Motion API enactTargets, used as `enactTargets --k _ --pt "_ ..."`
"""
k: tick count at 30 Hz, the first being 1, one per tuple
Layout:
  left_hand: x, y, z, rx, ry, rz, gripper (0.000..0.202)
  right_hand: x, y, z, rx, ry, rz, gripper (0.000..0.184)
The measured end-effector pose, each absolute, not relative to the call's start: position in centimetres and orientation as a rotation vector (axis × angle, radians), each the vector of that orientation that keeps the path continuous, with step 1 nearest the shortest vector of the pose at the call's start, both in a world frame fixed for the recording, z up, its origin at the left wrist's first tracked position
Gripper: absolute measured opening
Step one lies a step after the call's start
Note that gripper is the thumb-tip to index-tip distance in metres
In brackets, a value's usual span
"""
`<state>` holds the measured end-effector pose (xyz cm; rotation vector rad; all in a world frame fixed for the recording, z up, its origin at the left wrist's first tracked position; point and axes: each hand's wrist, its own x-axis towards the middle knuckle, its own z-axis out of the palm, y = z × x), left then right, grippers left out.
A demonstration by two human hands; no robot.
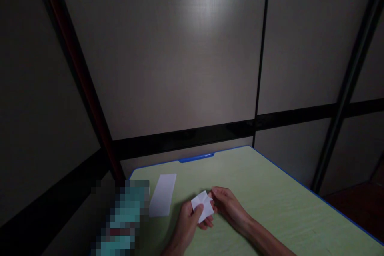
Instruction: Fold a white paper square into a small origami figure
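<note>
A small folded piece of white paper (205, 201), with crease lines across it, is held above the table. My left hand (189, 220) grips it from the left, thumb pressed on top and fingers underneath. At the paper's right side, my right hand (227, 204) has its thumb and fingers drawn together on a pointed corner. Some of its fingertips are hidden behind the paper. To the left, apart from both hands, a white paper strip (163, 195) lies flat on the table.
The light green table (270, 192) has a blue rim and a blue handle-like piece (196, 158) at its far edge. A blurred-out teal object (124, 216) is at the left edge. Behind the table stand large grey panels (186, 68) with dark bands.
</note>
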<state>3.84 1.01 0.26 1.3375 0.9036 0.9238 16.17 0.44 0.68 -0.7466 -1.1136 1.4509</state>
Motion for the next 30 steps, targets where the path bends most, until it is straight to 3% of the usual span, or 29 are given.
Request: enactTargets --k 14,30 --pt "3.8 0.6 0.7 1.345 0.951 0.976 0.028 16.1 0.4 0.1 -0.740 -1.103 1.431 0.024" --pt "4.0 0.5 1.1 1.404 0.850 0.970 0.030 15.6 -0.1 0.1 -0.717 -1.062 1.423 0.021"
